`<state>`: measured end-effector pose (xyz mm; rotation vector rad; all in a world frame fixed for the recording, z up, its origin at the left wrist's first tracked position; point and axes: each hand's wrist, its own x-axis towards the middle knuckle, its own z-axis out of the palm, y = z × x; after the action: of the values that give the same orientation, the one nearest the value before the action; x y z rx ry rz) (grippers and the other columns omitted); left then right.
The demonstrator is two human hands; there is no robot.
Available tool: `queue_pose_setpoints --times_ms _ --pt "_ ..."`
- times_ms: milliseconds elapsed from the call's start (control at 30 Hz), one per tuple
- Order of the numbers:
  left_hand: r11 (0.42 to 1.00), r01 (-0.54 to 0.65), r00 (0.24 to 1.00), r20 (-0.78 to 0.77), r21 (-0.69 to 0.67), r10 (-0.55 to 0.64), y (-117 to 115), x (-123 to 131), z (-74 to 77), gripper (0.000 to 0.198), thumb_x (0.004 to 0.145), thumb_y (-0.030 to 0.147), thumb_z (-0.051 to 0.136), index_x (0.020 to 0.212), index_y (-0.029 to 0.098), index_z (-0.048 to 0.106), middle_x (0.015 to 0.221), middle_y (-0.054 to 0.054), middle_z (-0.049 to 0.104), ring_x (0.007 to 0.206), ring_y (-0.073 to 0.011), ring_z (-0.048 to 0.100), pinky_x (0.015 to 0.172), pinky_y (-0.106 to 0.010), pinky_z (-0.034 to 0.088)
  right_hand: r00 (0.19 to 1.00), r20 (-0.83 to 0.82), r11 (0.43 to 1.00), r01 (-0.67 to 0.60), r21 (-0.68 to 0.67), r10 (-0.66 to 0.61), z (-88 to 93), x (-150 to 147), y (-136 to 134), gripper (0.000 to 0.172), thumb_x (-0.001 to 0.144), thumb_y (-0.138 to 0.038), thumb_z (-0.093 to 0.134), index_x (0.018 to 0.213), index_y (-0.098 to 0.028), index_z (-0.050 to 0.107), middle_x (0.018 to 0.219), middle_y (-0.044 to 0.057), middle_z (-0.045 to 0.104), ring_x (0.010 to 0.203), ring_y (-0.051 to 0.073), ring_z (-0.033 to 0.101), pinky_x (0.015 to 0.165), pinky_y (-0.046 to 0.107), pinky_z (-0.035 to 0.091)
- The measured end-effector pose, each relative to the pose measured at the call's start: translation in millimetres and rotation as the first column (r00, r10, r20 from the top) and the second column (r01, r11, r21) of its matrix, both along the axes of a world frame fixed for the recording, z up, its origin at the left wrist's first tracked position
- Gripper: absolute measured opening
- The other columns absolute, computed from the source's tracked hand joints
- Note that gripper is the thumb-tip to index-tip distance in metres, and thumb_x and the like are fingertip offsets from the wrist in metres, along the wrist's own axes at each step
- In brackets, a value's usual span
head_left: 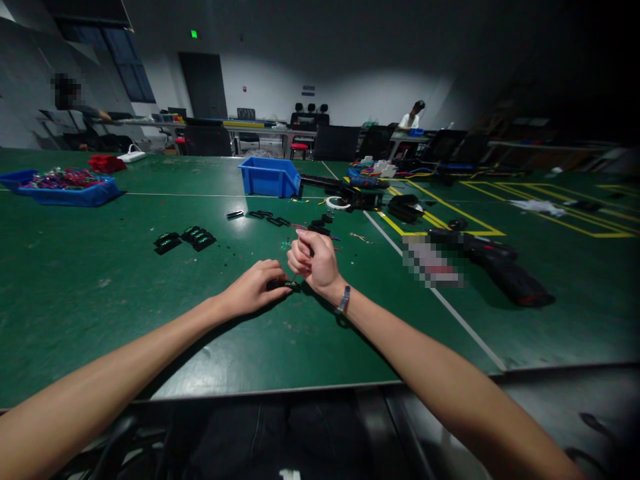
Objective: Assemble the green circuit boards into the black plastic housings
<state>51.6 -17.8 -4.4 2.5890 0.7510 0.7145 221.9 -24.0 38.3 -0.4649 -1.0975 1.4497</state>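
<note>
My left hand [257, 287] rests on the green table, its fingertips pinching a small black part [293, 287] against the top. Right above that part, my right hand [317, 263] is closed in a fist, and a thin shaft seems to run from it down to the part. What the fist grips is mostly hidden. To the left lie several black housings with green boards [197, 237] in a row, and another such housing [167, 242] beside them. Beyond my hands are several empty-looking black frames [270, 217] and small green bits [285, 245].
A blue bin [270, 179] stands ahead. Blue trays with coloured wires [75, 190] sit at the far left near a red object [106, 163]. On the right lies a black pistol-shaped power tool [500, 267]. Wire bundles [370, 170] lie beyond; two people are in the background.
</note>
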Motion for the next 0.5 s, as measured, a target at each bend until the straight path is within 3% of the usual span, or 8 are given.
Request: queue_pose_setpoints --times_ms 500 --pt "1.000 0.005 1.000 0.015 0.003 -0.005 0.3 -0.1 -0.6 0.021 0.095 0.036 0.061 0.097 0.016 0.066 0.089 -0.004 0.061 0.087 -0.0187 0.056 0.081 -0.031 0.044 1.000 0.002 0.999 -0.024 0.034 0.024 -0.7 -1.3 -0.6 0.045 0.087 -0.035 0.062 0.052 -0.022 0.036 0.041 -0.009 0.028 0.033 0.006 0.023 0.037 0.023 0.017"
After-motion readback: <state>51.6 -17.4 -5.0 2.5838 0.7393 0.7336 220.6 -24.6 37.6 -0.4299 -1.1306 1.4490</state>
